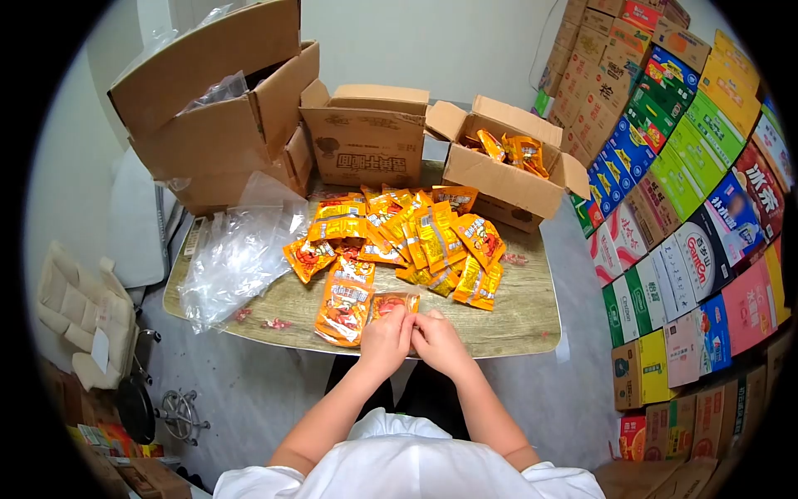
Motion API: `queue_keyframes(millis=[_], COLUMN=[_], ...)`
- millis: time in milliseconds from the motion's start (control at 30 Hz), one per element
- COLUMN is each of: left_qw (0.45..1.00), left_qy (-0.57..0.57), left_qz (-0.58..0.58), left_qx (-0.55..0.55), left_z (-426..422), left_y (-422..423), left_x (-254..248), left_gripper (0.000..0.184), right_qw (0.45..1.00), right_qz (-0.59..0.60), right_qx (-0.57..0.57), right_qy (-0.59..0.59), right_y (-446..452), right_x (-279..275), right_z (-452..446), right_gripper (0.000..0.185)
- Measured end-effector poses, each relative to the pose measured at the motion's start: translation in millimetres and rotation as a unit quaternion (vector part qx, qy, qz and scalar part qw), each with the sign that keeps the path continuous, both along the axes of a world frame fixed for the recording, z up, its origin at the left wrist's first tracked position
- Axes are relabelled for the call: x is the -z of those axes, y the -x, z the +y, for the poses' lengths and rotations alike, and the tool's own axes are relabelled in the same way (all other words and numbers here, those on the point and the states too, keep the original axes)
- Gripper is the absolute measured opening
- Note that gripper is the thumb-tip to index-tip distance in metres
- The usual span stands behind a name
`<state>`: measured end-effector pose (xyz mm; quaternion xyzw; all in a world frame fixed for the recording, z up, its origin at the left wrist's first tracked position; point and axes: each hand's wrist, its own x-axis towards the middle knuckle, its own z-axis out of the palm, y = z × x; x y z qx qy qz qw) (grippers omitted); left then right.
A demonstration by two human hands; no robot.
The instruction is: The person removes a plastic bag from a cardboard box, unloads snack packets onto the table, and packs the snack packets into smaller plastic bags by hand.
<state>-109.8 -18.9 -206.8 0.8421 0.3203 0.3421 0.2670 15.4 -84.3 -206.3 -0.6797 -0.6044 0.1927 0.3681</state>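
Note:
Both hands meet at the table's near edge, fingertips pressed together. My left hand (386, 339) is closed at the lower edge of an orange snack packet (394, 303), which shows just beyond the fingers. My right hand (439, 341) is closed against the left one, and what its fingers pinch is hidden. Left of them lies a glossy orange packet bundle (344, 303) that looks wrapped in clear plastic. A loose pile of orange snack packets (436, 237) spreads across the middle of the table (519, 312).
Clear plastic bags (241, 258) lie on the table's left side. Behind stand a large carton (216, 137), an open carton (370, 141) and a carton holding more packets (507, 179). Stacked boxes (673, 224) line the right; a beige chair (83, 316) is at left.

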Motion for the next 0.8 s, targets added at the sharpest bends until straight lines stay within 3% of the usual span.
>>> queue_keyframes(millis=[133, 200, 333, 400, 433, 500, 600, 733, 800], left_qw=[1.000, 1.000, 0.999, 0.999, 1.000, 0.998, 0.996, 0.996, 0.995], left_qy=[0.008, 0.017, 0.037, 0.029, -0.002, -0.055, -0.082, -0.068, -0.087], left_qz=[0.001, -0.007, -0.013, -0.013, -0.024, -0.020, 0.016, 0.050, 0.037], left_qx=[-0.018, -0.021, -0.015, -0.016, -0.020, -0.022, -0.017, 0.000, 0.006], left_z=[-0.3, -1.5, -3.6, -3.0, -2.1, 0.2, -1.8, -6.3, -8.6], left_y=[4.9, 8.0, 9.9, 9.9, 8.9, 7.6, 6.6, 6.9, 4.4], left_x=[-0.4, -1.4, -5.5, -5.3, -7.1, -10.7, -20.8, -31.8, -44.5], left_gripper=[0.019, 0.016, 0.013, 0.013, 0.013, 0.014, 0.016, 0.020, 0.026], right_qw=[0.999, 0.991, 0.987, 0.973, 0.973, 0.980, 0.989, 0.992, 0.984], right_qz=[-0.032, -0.109, -0.140, -0.139, -0.140, -0.132, -0.106, -0.080, -0.119], right_qx=[0.021, 0.066, 0.021, -0.091, -0.087, -0.087, -0.080, -0.081, -0.100], right_qy=[-0.030, -0.045, -0.070, -0.159, -0.159, -0.120, -0.060, -0.057, -0.093], right_y=[3.1, 6.2, 1.6, -3.8, -3.8, -2.3, -1.2, -1.6, -3.4], right_x=[8.8, 2.9, -3.9, -1.8, 1.3, 6.9, 7.8, 0.6, 7.2], right_z=[0.3, -2.2, -1.3, 4.2, 4.9, 8.4, 11.1, 13.3, 17.4], right_gripper=[0.015, 0.012, 0.017, 0.035, 0.035, 0.054, 0.064, 0.065, 0.049])
